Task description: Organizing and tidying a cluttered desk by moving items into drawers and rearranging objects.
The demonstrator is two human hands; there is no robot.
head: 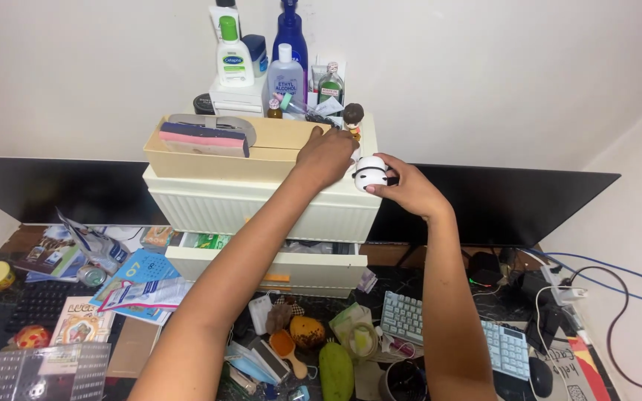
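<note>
White and round, the small plastic toy with black stripes (371,172) sits in my right hand (404,187), pinched between thumb and fingers at the right edge of the cream ribbed plastic drawer box (261,208). My left hand (327,156) lies just left of it, almost touching, palm down on the box top with fingers curled; whether it holds anything I cannot tell. The toy is one, nearly a ball, so without a clear long axis. Just behind my left hand stands one small brown-haired figurine (353,117). Two hands are here, and the right one is nearer the toy.
</note>
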